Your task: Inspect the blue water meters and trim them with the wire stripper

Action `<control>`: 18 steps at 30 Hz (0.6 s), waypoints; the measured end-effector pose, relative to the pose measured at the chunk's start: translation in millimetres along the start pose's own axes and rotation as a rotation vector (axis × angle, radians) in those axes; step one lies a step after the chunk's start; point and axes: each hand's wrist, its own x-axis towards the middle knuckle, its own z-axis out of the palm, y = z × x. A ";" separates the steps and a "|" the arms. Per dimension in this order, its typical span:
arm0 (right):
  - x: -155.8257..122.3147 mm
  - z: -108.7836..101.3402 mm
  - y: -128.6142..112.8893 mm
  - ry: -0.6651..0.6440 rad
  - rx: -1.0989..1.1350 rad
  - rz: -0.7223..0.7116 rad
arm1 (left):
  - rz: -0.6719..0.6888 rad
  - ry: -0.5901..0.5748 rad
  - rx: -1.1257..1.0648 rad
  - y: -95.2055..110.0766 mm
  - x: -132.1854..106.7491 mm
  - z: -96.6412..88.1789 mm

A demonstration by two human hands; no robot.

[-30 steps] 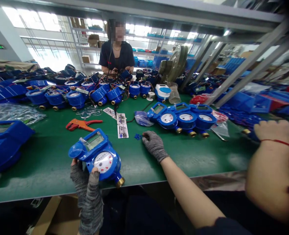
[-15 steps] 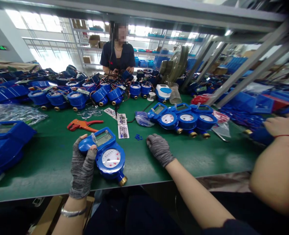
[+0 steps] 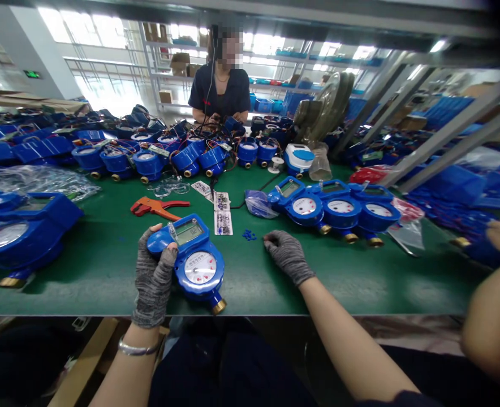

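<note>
My left hand [image 3: 154,277], in a grey fingerless glove, grips a blue water meter [image 3: 201,267] by its upper end. The meter has a small display, a white round dial facing up, and a brass fitting pointing toward the table's front edge. My right hand [image 3: 288,255], gloved the same way, rests on the green table with its fingers curled together. Whatever they may hold is hidden. Just left of its fingertips lies a small heap of blue bits [image 3: 249,234]. Orange-handled cutters [image 3: 159,208] lie beyond the held meter, beside printed label sheets [image 3: 223,213].
Three finished-looking meters [image 3: 339,212] stand in a row at right, near a blue plastic bag [image 3: 260,204]. More meters [image 3: 16,237] sit at left. Many wired meters line the back, below a fan [image 3: 332,107]. A co-worker [image 3: 221,90] stands opposite; another person's arm [image 3: 496,305] reaches in at right.
The view has shifted and levelled, so the table's contents appear further right. My left hand keeps hold of the meter. My right hand's fingers have loosened slightly beside the blue bits.
</note>
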 end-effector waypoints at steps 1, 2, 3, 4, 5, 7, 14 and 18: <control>1.3 0.5 1.3 -0.004 0.009 0.007 | 0.002 -0.004 0.004 -0.5 0.3 -0.7; 2.3 1.3 3.2 -0.005 0.015 0.006 | 0.005 -0.003 0.007 -0.9 0.7 -1.2; 3.2 2.1 5.5 -0.006 0.020 -0.001 | 0.007 0.001 0.009 -0.9 1.0 -1.7; 3.8 2.6 7.8 -0.007 0.026 -0.013 | 0.008 0.005 0.009 -0.6 1.2 -2.1; 4.1 2.4 9.4 -0.010 0.031 -0.027 | 0.004 0.005 0.002 0.1 1.4 -2.4; 3.6 -2.0 7.5 -0.021 0.051 -0.050 | -0.018 -0.018 -0.034 3.0 1.5 -3.4; -29.4 -53.1 -99.9 0.229 0.419 -0.424 | -0.068 -0.112 -0.083 13.7 1.2 -7.2; -54.3 -50.8 -171.7 -0.043 0.482 -0.667 | -0.079 -0.107 -0.051 12.9 1.1 -9.4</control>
